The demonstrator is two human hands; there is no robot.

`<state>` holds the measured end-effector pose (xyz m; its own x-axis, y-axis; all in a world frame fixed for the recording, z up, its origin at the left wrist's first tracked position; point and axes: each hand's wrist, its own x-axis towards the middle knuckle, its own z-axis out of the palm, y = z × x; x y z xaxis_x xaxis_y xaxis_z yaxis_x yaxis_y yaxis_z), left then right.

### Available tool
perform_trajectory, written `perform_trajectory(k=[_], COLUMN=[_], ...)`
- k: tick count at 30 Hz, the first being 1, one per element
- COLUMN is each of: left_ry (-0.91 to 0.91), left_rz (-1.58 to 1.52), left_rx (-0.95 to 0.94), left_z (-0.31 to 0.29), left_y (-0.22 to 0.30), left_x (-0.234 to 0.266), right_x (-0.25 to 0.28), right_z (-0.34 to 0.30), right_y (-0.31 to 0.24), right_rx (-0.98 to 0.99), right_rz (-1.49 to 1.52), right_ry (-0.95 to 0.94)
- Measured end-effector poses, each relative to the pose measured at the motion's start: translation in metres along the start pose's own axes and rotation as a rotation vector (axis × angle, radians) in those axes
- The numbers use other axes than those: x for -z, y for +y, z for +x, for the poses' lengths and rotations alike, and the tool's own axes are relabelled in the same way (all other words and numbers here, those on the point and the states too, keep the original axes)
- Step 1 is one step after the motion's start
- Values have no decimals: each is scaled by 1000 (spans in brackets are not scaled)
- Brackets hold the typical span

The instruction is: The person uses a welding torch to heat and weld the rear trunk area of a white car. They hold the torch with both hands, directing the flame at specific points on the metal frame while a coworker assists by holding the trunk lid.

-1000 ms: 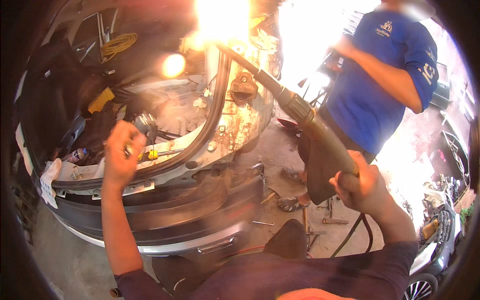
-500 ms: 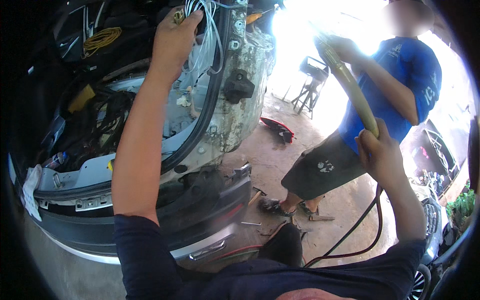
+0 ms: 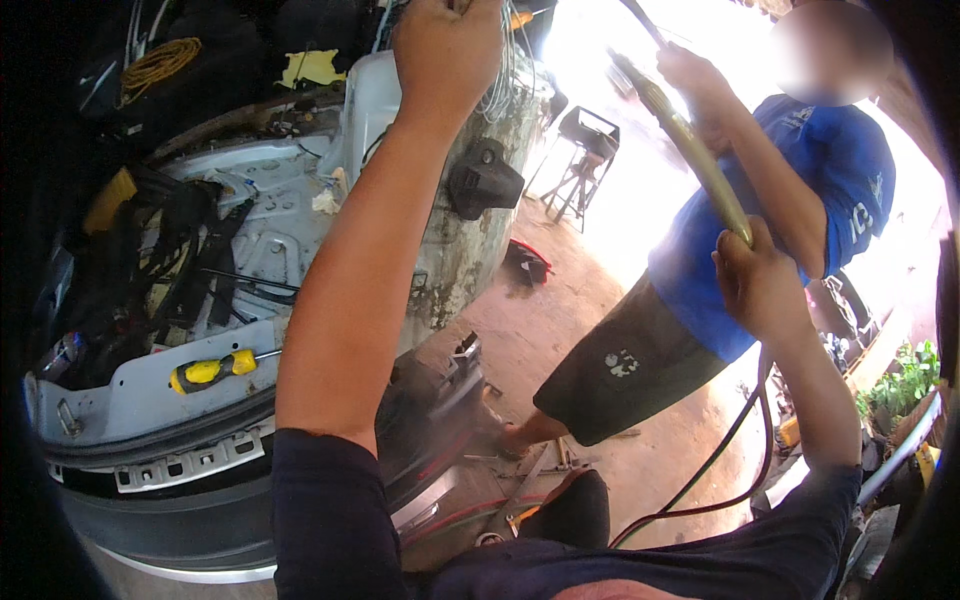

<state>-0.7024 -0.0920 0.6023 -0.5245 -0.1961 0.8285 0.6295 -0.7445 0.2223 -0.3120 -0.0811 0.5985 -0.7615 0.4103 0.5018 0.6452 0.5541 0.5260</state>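
Note:
My right hand (image 3: 762,285) is closed round the lower end of a brass-coloured gas torch (image 3: 690,145). The torch slants up and left, and a red and a green hose (image 3: 745,425) run down from its grip. Glare hides whether its tip burns. At the top edge, my left hand (image 3: 450,60) is raised beside the car's rear pillar, fingers closed. A loose coil of thin silvery wire (image 3: 505,80) hangs at it and appears gripped, though the fingertips are partly cut off. A co-worker's hand (image 3: 695,85) is behind the torch, holding a thin rod-like tool (image 3: 640,18).
The car's stripped rear (image 3: 270,250) fills the left side. On its sill lies a yellow-and-black screwdriver (image 3: 212,370), above the bumper (image 3: 180,530). A co-worker in a blue shirt (image 3: 715,235) stands close on the right. Farther back are a metal stand (image 3: 583,150) and a red-black part (image 3: 528,262).
My view has shifted. My left hand is now farther right, over the pillar's edge. The co-worker's hand, earlier at the torch's front, has drawn back from it. The right hand still holds the torch.

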Motion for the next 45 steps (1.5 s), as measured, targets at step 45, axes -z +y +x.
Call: perform_trajectory(k=[45], left_ry=[-103], left_rz=[-92], left_rx=[164], left_z=[1], left_y=[11], left_x=[0], right_x=[8], right_z=[14], right_y=[-46], right_rx=[-96], right_rz=[-64], right_ry=[5])
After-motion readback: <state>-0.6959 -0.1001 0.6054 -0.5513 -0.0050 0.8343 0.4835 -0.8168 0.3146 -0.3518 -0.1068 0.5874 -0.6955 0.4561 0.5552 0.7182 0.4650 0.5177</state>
